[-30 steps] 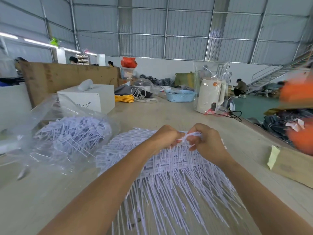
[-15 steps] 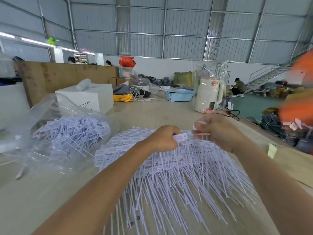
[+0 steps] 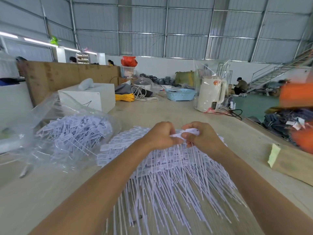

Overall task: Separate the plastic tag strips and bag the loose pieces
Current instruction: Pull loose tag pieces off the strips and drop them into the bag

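Note:
A big pile of white plastic tag strips (image 3: 169,180) lies on the wooden table in front of me, thin tails fanning toward me. My left hand (image 3: 159,135) and my right hand (image 3: 201,135) sit together over the pile's far edge. Both pinch one strip of tags (image 3: 187,132) between thumbs and curled fingers. To the left lies a clear plastic bag (image 3: 55,126) holding many loose white tags (image 3: 74,131).
A white box (image 3: 94,95) stands behind the bag. Farther back are yellow cord (image 3: 124,97), a blue basket (image 3: 180,94) and a white kettle in plastic wrap (image 3: 210,94). A cardboard piece with a yellow note (image 3: 274,155) lies at right.
My right hand, which had pulled away to the right with a tag half a second ago, has come back beside my left hand on the strip.

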